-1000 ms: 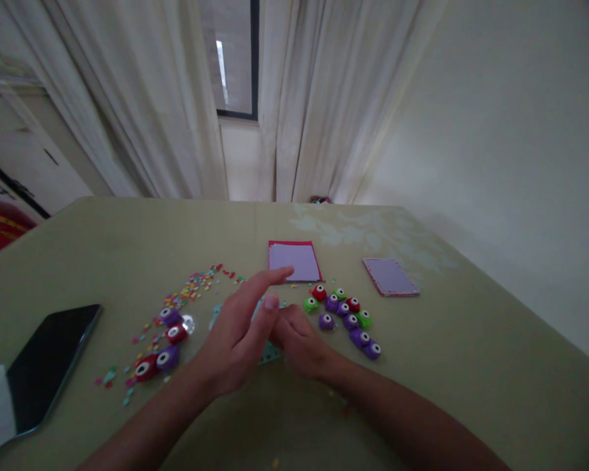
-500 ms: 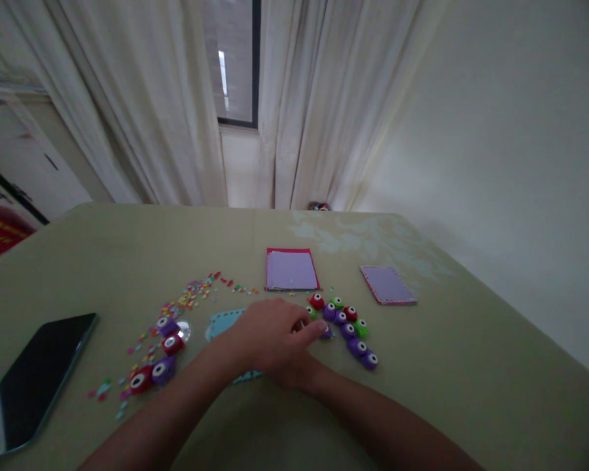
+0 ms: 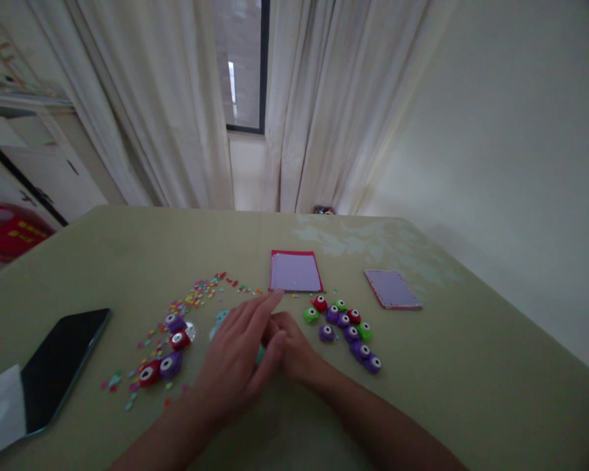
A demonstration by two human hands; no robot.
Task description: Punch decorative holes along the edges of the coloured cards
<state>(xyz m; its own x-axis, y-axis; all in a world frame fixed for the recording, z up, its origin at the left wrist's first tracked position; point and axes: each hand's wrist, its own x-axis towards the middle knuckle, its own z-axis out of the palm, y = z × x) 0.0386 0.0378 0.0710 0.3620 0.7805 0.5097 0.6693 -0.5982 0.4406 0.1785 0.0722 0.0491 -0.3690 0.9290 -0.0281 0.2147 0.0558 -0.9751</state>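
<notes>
On our table, our left hand, thumb apart from its straight, close-set fingers, slants toward our curled right hand, whose hidden fingertips leave us unable to tell what they hold. Beneath both lies the teal sheet, perhaps covered to steady it; lilac cards, eyed toys and confetti lie around, probably for easy reach.
</notes>
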